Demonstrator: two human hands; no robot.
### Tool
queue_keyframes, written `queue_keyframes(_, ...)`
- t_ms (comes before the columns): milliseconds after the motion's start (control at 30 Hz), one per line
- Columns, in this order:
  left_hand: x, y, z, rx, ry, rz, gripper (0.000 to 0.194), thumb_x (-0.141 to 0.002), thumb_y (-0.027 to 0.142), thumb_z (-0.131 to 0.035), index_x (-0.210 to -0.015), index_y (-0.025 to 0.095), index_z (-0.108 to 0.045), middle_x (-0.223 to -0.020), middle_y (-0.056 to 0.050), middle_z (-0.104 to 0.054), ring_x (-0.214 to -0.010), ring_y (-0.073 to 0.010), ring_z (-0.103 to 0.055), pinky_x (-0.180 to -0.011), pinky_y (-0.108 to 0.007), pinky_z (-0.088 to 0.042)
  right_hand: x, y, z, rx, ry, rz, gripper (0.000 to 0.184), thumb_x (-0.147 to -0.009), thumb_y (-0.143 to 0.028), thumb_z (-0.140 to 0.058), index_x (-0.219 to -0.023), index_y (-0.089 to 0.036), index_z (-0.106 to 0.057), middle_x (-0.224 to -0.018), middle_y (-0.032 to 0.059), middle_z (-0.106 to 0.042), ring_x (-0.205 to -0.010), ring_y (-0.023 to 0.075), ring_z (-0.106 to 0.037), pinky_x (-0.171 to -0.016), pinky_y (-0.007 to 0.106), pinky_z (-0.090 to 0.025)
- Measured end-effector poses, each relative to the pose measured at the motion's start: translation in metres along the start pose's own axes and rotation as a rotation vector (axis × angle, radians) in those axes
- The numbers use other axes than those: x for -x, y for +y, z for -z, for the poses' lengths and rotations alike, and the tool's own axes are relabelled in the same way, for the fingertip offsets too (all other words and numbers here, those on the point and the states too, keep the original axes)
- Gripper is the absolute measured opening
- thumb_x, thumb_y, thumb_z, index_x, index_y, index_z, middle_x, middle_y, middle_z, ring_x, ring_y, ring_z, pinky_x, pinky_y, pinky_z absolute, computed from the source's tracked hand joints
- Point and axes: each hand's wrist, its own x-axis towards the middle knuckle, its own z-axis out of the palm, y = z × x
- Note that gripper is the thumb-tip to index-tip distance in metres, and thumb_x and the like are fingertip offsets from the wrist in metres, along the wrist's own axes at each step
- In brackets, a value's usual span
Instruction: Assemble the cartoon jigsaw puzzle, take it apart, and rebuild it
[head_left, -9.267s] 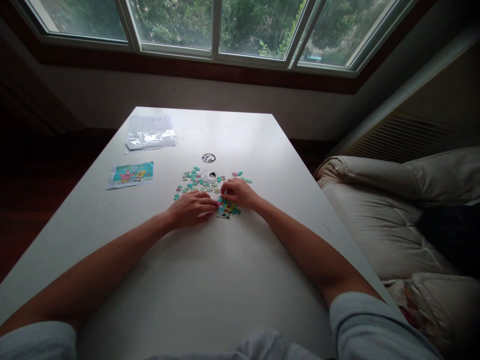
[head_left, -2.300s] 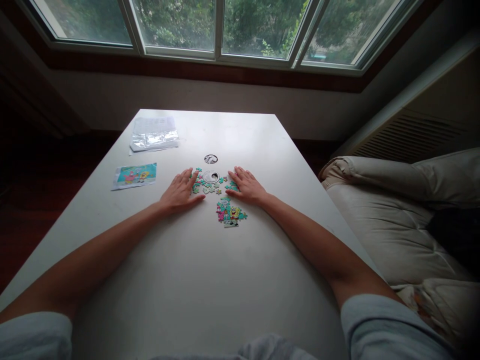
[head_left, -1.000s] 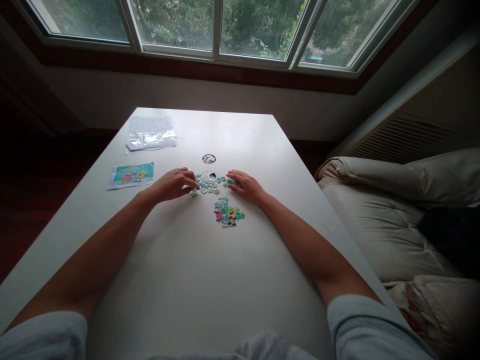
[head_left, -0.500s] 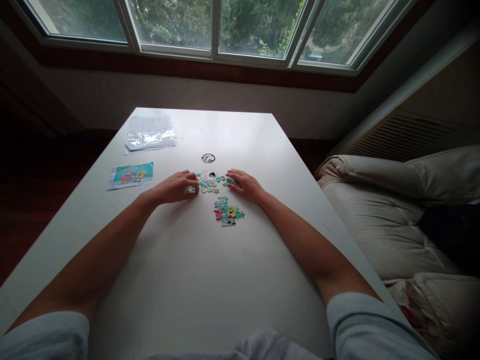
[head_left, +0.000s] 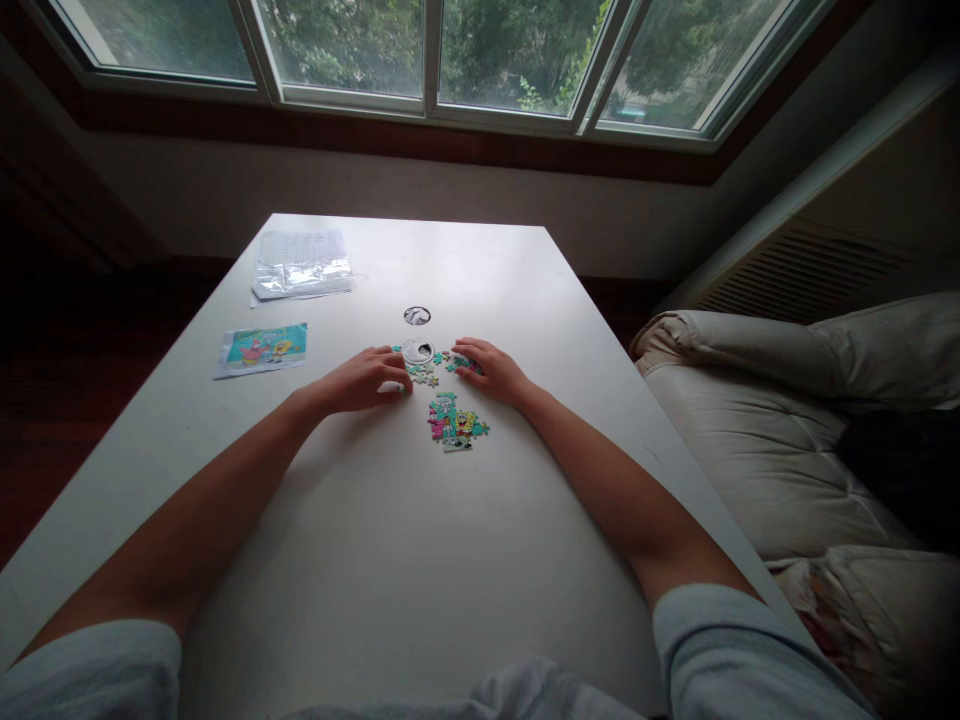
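Observation:
My left hand (head_left: 366,380) is over the left side of the loose puzzle pieces (head_left: 427,375), its fingers bent and the thumb apart from them. Its fingertips touch or hover just above the pieces, some of which it hides. My right hand (head_left: 491,370) rests at the right side with fingers spread, partly covering more pieces (head_left: 463,364). Between the hands lies a round, silvery disc-like thing (head_left: 417,351) among the pieces. Nearer to me is a joined section of jigsaw puzzle (head_left: 456,424) with colourful cartoon figures.
A second round thing (head_left: 417,316) lies beyond the pieces on the white table (head_left: 420,560). To the left are a cartoon picture sheet (head_left: 264,348) and, farther back, a clear plastic bag with papers (head_left: 301,266). A pale sofa (head_left: 735,450) stands on the right, below windows.
My left hand has shifted slightly to the right, over the pieces, and its fingers have spread a little. My right hand and the joined section stay where they were.

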Motion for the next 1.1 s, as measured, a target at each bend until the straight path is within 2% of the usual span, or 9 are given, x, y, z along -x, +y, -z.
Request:
queue_keyframes(167,-0.001,0.002,-0.003,0.051,0.031,0.017,0.014,-0.092,0.025,-0.059,-0.096,0.023,-0.072,-0.1,-0.006,-0.069,-0.093,-0.02,-0.059,-0.089,-0.033,-0.044,0.0,0.001,-0.001,-0.012,0.012,0.013,0.043,-0.097,-0.039,-0.06,-0.138,-0.027,-0.062,-0.146,0.0084,-0.058,-0.138,0.0264,-0.052,-0.116,0.047,-0.045)
queue_keyframes(300,-0.003,0.003,-0.006,0.157,0.039,0.062,0.015,-0.092,0.021,-0.055,-0.087,0.02,-0.07,-0.089,-0.004,-0.069,-0.081,-0.0154,-0.061,-0.077,-0.027,-0.045,0.0,0.0,0.0,-0.018,0.012,0.016,0.042,-0.097,-0.039,-0.06,-0.137,-0.026,-0.063,-0.146,0.0091,-0.058,-0.138,0.0267,-0.052,-0.116,0.047,-0.044)
queue_keyframes(367,-0.004,0.003,-0.009,0.205,0.079,0.12,0.017,-0.093,0.022,-0.055,-0.094,0.02,-0.072,-0.089,-0.003,-0.069,-0.075,-0.0132,-0.061,-0.071,-0.024,-0.045,0.0,-0.001,0.001,-0.01,0.008,0.013,0.043,-0.097,-0.039,-0.06,-0.137,-0.025,-0.063,-0.146,0.0099,-0.058,-0.138,0.0271,-0.052,-0.116,0.047,-0.045)
queue_keyframes(467,-0.007,0.004,-0.014,0.261,0.2,0.216,0.023,-0.093,0.024,-0.055,-0.106,0.021,-0.074,-0.091,-0.004,-0.069,-0.07,-0.0115,-0.061,-0.07,-0.024,-0.046,0.0,0.0,0.0,0.001,0.008,0.019,0.043,-0.097,-0.039,-0.06,-0.137,-0.025,-0.062,-0.146,0.01,-0.058,-0.138,0.0271,-0.052,-0.115,0.047,-0.045)
queue_keyframes(667,-0.012,0.013,-0.019,0.45,0.273,0.336,0.02,-0.091,0.028,-0.058,-0.102,0.02,-0.073,-0.089,-0.004,-0.072,-0.074,-0.0138,-0.068,-0.073,-0.025,-0.051,0.0,0.003,-0.002,-0.004,0.015,0.027,0.043,-0.097,-0.039,-0.06,-0.138,-0.026,-0.062,-0.146,0.0095,-0.058,-0.138,0.0273,-0.052,-0.115,0.048,-0.045)
queue_keyframes(833,-0.019,0.024,-0.021,0.448,0.349,0.435,0.014,-0.086,0.029,-0.064,-0.093,0.02,-0.072,-0.09,-0.002,-0.076,-0.083,-0.0164,-0.07,-0.08,-0.028,-0.053,0.0,0.001,0.0,0.0,0.016,0.027,0.043,-0.097,-0.038,-0.059,-0.138,-0.025,-0.062,-0.146,0.0099,-0.059,-0.138,0.0272,-0.052,-0.115,0.049,-0.045)
queue_keyframes(1000,-0.022,0.027,-0.029,0.538,0.395,0.54,0.017,-0.082,0.034,-0.069,-0.09,0.019,-0.071,-0.087,-0.003,-0.075,-0.079,-0.0172,-0.068,-0.073,-0.028,-0.053,0.0,0.0,0.0,-0.007,0.014,0.024,0.042,-0.096,-0.037,-0.06,-0.137,-0.025,-0.063,-0.146,0.0101,-0.058,-0.138,0.0269,-0.052,-0.115,0.048,-0.045)
queue_keyframes(1100,-0.023,0.03,-0.033,0.645,0.406,0.558,0.021,-0.082,0.034,-0.069,-0.096,0.019,-0.07,-0.087,-0.004,-0.075,-0.077,-0.0173,-0.07,-0.073,-0.029,-0.055,0.001,0.002,-0.001,-0.002,0.025,0.031,0.042,-0.096,-0.038,-0.06,-0.136,-0.024,-0.063,-0.145,0.011,-0.059,-0.138,0.0272,-0.052,-0.116,0.048,-0.044)
